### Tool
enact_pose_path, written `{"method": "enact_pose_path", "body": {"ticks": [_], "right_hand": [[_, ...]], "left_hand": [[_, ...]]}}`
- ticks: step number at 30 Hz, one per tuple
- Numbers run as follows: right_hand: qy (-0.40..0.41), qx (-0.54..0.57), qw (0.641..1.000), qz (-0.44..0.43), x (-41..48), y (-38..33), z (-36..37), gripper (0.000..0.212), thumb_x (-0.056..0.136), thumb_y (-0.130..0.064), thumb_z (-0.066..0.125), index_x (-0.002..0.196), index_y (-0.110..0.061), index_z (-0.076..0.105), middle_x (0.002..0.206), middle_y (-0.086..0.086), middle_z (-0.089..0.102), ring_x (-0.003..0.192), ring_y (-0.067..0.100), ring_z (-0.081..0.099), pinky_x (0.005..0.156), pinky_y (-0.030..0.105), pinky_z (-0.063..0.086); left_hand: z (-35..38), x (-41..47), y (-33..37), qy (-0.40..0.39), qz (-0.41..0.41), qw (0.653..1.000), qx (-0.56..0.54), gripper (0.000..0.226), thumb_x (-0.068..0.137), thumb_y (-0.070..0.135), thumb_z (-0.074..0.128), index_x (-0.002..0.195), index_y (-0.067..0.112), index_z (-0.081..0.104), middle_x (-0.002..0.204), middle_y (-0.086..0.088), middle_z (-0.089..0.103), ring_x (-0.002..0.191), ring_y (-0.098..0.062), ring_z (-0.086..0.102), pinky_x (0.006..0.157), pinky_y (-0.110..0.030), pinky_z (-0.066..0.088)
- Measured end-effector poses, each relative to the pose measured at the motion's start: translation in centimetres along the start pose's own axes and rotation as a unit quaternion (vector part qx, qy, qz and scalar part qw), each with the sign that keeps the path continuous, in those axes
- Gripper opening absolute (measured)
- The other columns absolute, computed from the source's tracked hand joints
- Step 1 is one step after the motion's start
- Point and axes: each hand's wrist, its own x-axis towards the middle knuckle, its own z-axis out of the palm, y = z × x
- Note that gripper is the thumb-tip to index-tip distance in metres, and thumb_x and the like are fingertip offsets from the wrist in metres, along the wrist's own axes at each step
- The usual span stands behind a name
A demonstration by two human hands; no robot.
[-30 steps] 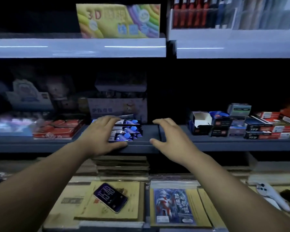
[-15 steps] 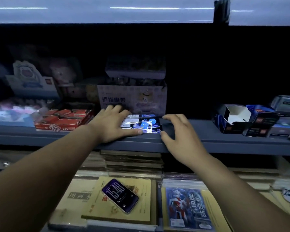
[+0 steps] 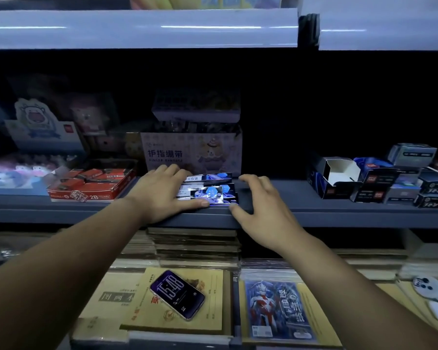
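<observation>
A small stack of shiny blue-and-white packs (image 3: 213, 191) lies at the front of the grey middle shelf (image 3: 314, 214). My left hand (image 3: 162, 194) rests on the stack's left half, fingers laid flat over the top and thumb stretched along its front edge. My right hand (image 3: 261, 210) sits at the stack's right side, fingers loosely curved above the shelf. Its thumb touches the stack's front right corner. The left part of the packs is hidden under my left hand.
A finger-bandage box (image 3: 187, 152) stands right behind the packs. A red 2B pencil box (image 3: 91, 184) is to the left, dark small boxes (image 3: 369, 183) to the right. Below, a phone (image 3: 177, 294) lies on yellow notebooks (image 3: 213, 314). A white shelf (image 3: 137, 29) overhangs above.
My right hand has moved left up to the stack's right edge, and my left hand has slid a little further onto the packs. The view has come closer to the shelf.
</observation>
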Motion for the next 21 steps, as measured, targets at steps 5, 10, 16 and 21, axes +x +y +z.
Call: {"method": "enact_pose_path", "body": {"ticks": [5, 10, 16, 21], "right_hand": [[-0.01, 0.004, 1.0, 0.005, -0.3, -0.4, 0.0, 0.067, 0.1, -0.034, 0.057, 0.156, -0.026, 0.023, 0.154, 0.0, 0.029, 0.139, 0.023, 0.038, 0.107, 0.038, 0.041], [-0.004, 0.012, 1.0, -0.01, -1.2, -0.7, 0.1, 0.07, 0.1, -0.035, 0.059, 0.157, -0.026, 0.02, 0.155, -0.001, 0.027, 0.14, 0.02, 0.036, 0.105, 0.036, 0.041], [-0.004, 0.002, 1.0, -0.029, -2.1, -0.6, -0.2, 0.075, 0.098, -0.033, 0.062, 0.158, -0.026, 0.018, 0.153, -0.002, 0.026, 0.14, 0.02, 0.036, 0.105, 0.032, 0.039], [0.019, -0.004, 0.999, -0.032, -2.1, -1.2, -0.2, 0.084, 0.095, -0.029, 0.065, 0.16, -0.026, 0.011, 0.155, -0.001, 0.023, 0.14, 0.021, 0.035, 0.106, 0.033, 0.041]], "left_hand": [[0.1, -0.7, 0.6, 0.0, 0.006, 1.0, 0.002, 0.113, 0.066, 0.104, 0.018, 0.142, 0.026, 0.048, 0.134, 0.005, 0.05, 0.12, -0.022, 0.051, 0.103, -0.041, 0.042], [0.4, -1.7, 1.4, 0.032, 0.017, 0.999, 0.035, 0.118, 0.065, 0.107, 0.018, 0.142, 0.022, 0.048, 0.127, 0.004, 0.056, 0.113, -0.022, 0.055, 0.095, -0.041, 0.046], [-0.1, -2.3, 2.2, 0.075, 0.034, 0.995, 0.064, 0.109, 0.068, 0.105, 0.023, 0.131, 0.021, 0.054, 0.116, 0.003, 0.061, 0.103, -0.022, 0.058, 0.085, -0.039, 0.05], [-1.4, -2.2, 3.0, 0.055, 0.023, 0.995, 0.076, 0.094, 0.064, 0.1, 0.037, 0.117, 0.024, 0.053, 0.11, 0.001, 0.069, 0.101, -0.023, 0.065, 0.07, -0.036, 0.048]]}}
